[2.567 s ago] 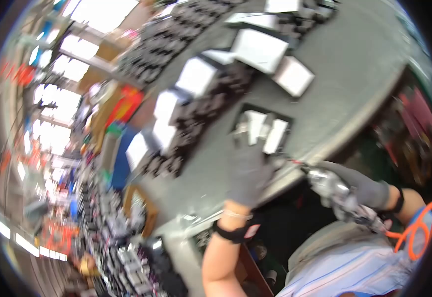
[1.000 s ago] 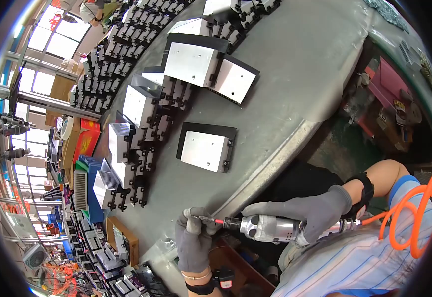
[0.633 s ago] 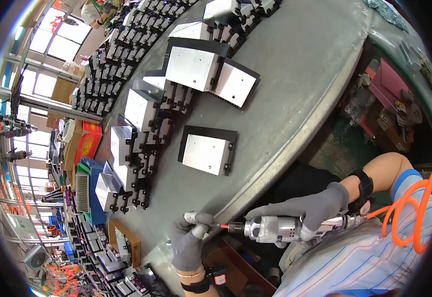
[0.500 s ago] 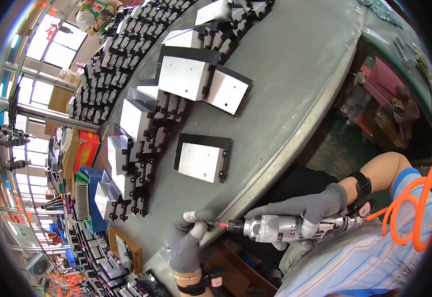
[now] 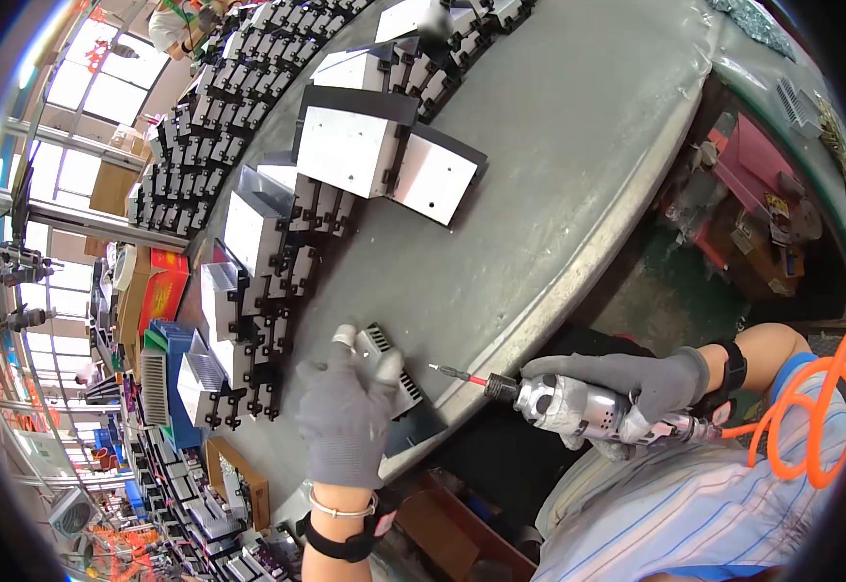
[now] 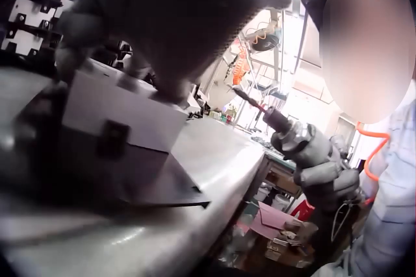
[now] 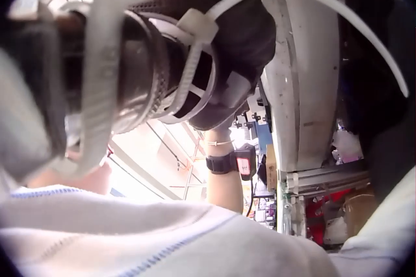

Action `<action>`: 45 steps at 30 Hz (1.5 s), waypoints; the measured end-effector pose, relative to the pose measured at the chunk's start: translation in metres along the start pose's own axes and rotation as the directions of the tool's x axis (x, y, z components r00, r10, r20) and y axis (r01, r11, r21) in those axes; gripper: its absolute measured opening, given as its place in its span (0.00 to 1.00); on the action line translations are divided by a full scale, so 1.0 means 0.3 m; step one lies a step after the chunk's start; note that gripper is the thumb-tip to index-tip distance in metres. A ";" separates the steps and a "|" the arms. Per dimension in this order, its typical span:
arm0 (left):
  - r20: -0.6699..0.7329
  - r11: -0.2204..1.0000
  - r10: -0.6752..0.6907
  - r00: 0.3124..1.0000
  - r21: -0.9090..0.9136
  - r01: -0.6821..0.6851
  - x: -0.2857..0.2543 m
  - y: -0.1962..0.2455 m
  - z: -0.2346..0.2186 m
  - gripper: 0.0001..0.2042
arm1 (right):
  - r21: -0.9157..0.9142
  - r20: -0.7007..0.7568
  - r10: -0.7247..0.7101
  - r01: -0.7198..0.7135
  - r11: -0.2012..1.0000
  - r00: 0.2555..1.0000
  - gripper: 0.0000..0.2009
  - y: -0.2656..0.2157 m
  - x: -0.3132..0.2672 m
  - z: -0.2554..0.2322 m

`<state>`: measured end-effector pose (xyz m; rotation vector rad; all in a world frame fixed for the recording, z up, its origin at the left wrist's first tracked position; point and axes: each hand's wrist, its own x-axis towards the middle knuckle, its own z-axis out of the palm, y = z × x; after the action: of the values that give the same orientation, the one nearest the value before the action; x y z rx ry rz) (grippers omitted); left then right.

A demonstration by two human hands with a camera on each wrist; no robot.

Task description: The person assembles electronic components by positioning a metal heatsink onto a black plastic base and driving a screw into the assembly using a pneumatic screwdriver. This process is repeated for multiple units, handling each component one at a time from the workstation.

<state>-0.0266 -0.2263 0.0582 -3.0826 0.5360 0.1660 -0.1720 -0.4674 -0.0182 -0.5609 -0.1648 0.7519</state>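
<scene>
The left hand (image 5: 345,427), gloved, lies back upward, its fingers and thumb reaching forward and bent in a grip. The gloved right hand (image 5: 641,383) is curled closed, one finger stretched forward, below the bent right arm (image 5: 770,354).

- Head: high, facing down across the curved grey tabletop (image 5: 539,184).
- Left wrist: close beneath the grey-gloved left hand (image 6: 169,24), facing the silver metal driver (image 6: 309,144) head shares.
- Right wrist: very near a white plastic tie (image 7: 101,75), facing the black left wristband (image 7: 222,164) head also shows.
</scene>
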 end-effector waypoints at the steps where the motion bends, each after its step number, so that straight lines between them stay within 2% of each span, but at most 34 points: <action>1: -0.061 0.997 -0.045 0.997 0.057 0.048 -0.003 -0.016 0.015 0.29 | -0.046 -0.019 0.035 -0.036 0.998 0.999 0.55 0.009 0.002 -0.002; 2: -0.125 0.989 -0.082 0.989 0.111 0.097 -0.004 -0.034 0.035 0.30 | -0.039 -0.014 0.036 -0.036 0.999 0.999 0.55 0.020 0.004 0.002; 3: -0.288 0.994 -0.012 0.957 0.100 0.042 -0.006 -0.056 0.066 0.29 | -0.033 -0.030 0.043 -0.044 0.998 0.999 0.53 0.030 0.005 0.007; 4: -0.286 0.994 -0.012 0.958 0.102 0.043 -0.004 -0.074 0.082 0.29 | -0.028 -0.047 0.051 -0.053 0.998 0.998 0.51 0.039 0.006 0.011; 6: -0.258 0.969 -0.141 0.956 0.162 0.187 -0.004 -0.085 0.093 0.26 | -0.029 -0.048 0.075 -0.076 0.997 0.996 0.51 0.055 0.012 0.017; 7: -0.326 0.951 -0.112 0.939 0.239 0.196 -0.017 -0.077 0.095 0.24 | -0.034 -0.046 0.102 -0.103 0.994 0.994 0.52 0.068 0.014 0.019; 8: -0.326 0.950 -0.116 0.938 0.238 0.200 -0.022 -0.055 0.080 0.24 | -0.034 -0.044 0.106 -0.107 0.994 0.993 0.52 0.089 0.022 0.012; 10: -0.245 0.885 -0.287 0.926 0.303 0.355 -0.025 -0.019 0.058 0.21 | -0.064 0.047 0.021 -0.017 0.998 0.999 0.51 0.141 0.040 -0.010; 11: -0.245 0.886 -0.287 0.926 0.300 0.354 -0.028 -0.033 0.073 0.21 | -0.089 0.039 0.024 -0.020 0.996 0.999 0.51 0.143 0.048 -0.007; 12: -0.385 0.942 -0.110 0.916 0.255 0.221 -0.025 -0.060 0.100 0.18 | -0.093 0.035 0.023 -0.020 0.995 0.999 0.51 0.136 0.052 -0.002; 13: -0.520 0.970 0.059 0.852 0.231 0.074 -0.021 -0.075 0.124 0.16 | -0.086 0.001 0.069 -0.069 0.994 0.998 0.51 0.127 0.054 0.003; 14: -0.518 0.971 0.058 0.853 0.227 0.072 -0.017 -0.075 0.143 0.16 | -0.075 -0.034 0.116 -0.118 0.990 0.993 0.51 0.122 0.056 0.006; 16: -0.556 0.990 0.015 0.831 -0.110 -0.091 -0.015 -0.068 0.168 0.14 | -0.047 -0.008 0.104 -0.104 0.993 0.995 0.50 0.126 0.071 -0.003; 17: -0.555 0.990 0.015 0.832 -0.110 -0.090 -0.016 -0.064 0.167 0.14 | -0.038 -0.007 0.093 -0.093 0.995 0.996 0.50 0.125 0.079 -0.001; 19: -0.483 0.974 -0.066 0.873 -0.221 -0.049 -0.022 -0.057 0.160 0.15 | -0.026 -0.007 0.083 -0.083 0.996 0.997 0.50 0.126 0.092 0.000; 22: -0.462 0.975 -0.096 0.882 -0.223 -0.011 -0.025 -0.049 0.156 0.15 | -0.058 -0.044 0.116 -0.118 0.991 0.992 0.55 0.124 0.106 -0.001; 24: -0.486 0.978 -0.073 0.871 -0.208 -0.034 -0.022 -0.058 0.167 0.15 | -0.001 -0.050 0.101 -0.101 0.995 0.994 0.57 0.121 0.105 0.003; 25: -0.511 0.980 -0.047 0.859 -0.191 -0.059 -0.021 -0.062 0.171 0.15 | -0.002 -0.051 0.103 -0.104 0.995 0.993 0.57 0.123 0.104 0.001; 27: -0.523 0.980 -0.035 0.852 -0.183 -0.072 -0.018 -0.068 0.174 0.15 | 0.019 -0.023 0.070 -0.070 0.997 0.997 0.51 0.127 0.103 -0.003; 29: -0.534 0.981 -0.022 0.845 -0.175 -0.085 -0.021 -0.057 0.171 0.15 | -0.002 -0.040 0.101 -0.101 0.995 0.994 0.54 0.116 0.107 0.002; 31: -0.480 0.982 -0.086 0.873 -0.187 -0.006 -0.026 -0.039 0.154 0.15 | -0.021 -0.055 0.128 -0.129 0.991 0.990 0.57 0.117 0.111 0.002; 34: -0.495 0.974 -0.048 0.868 -0.217 -0.070 -0.027 -0.052 0.164 0.14 | -0.023 -0.062 0.089 -0.091 0.996 0.994 0.56 0.129 0.116 -0.001; 37: -0.471 0.978 -0.073 0.879 -0.205 -0.029 -0.023 -0.041 0.160 0.13 | 0.037 -0.047 0.099 -0.098 0.995 0.994 0.55 0.117 0.113 0.016; 39: -0.470 0.982 -0.070 0.880 -0.190 -0.023 -0.026 -0.035 0.155 0.13 | 0.062 -0.093 0.111 -0.106 0.993 0.989 0.50 0.099 0.125 0.044; 42: -0.470 0.983 -0.077 0.879 -0.183 -0.012 -0.023 -0.035 0.161 0.12 | 0.104 -0.093 0.156 -0.146 0.984 0.983 0.50 0.106 0.115 0.032; 45: -0.481 0.984 -0.066 0.874 -0.178 -0.023 -0.020 -0.035 0.159 0.12 | 0.156 -0.109 0.125 -0.107 0.982 0.986 0.50 0.111 0.123 0.037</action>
<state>-0.0335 -0.2130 0.0113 -3.2983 0.5139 -0.6166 -0.1690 -0.4176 -0.0287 -0.4735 0.0346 0.8348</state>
